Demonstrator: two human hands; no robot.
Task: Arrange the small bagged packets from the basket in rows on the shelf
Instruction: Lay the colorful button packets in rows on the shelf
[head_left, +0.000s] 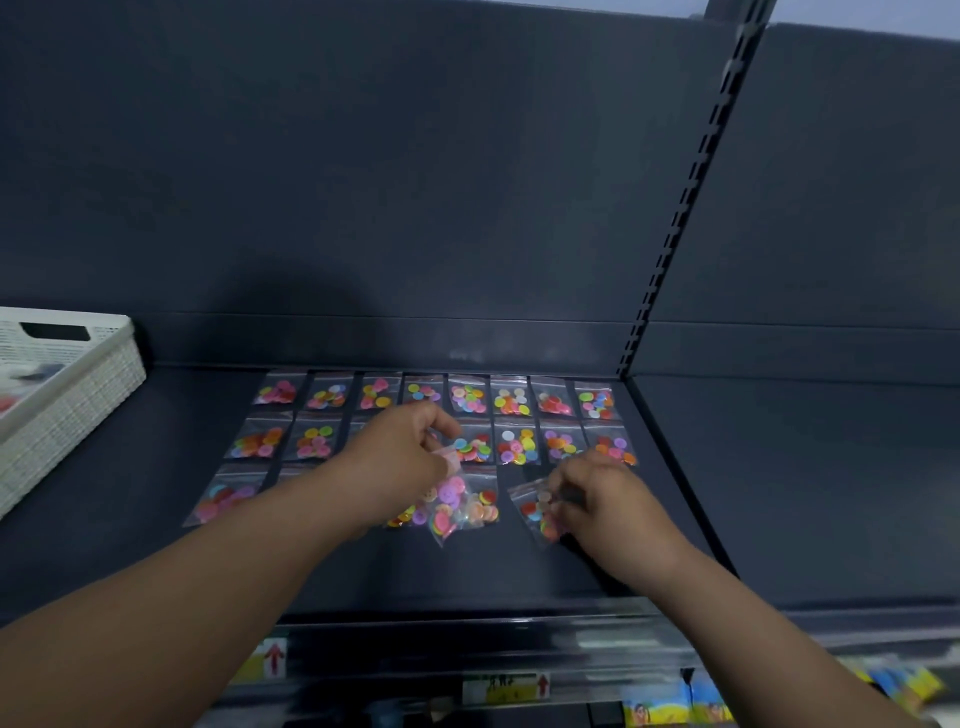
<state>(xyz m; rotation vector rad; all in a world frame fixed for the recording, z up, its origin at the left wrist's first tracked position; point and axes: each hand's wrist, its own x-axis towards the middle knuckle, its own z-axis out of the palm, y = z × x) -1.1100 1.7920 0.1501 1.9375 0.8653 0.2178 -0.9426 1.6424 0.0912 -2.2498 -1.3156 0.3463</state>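
Small clear packets of coloured buttons lie in rows (511, 400) on the dark shelf (156, 519). My left hand (400, 457) hangs over the middle of the rows, pinching the top of a bunch of packets (454, 506) that dangles toward the shelf. My right hand (602, 499) rests at the right end of the front row, fingers closed on one packet (537, 512) lying tilted on the shelf. The white basket (78, 384) stands at the far left of the shelf, its contents blurred.
A slotted upright (675, 218) divides this bay from the bay to the right. The shelf's front edge carries a clear price rail (467, 634). Packaged goods (675, 712) show on the shelf below.
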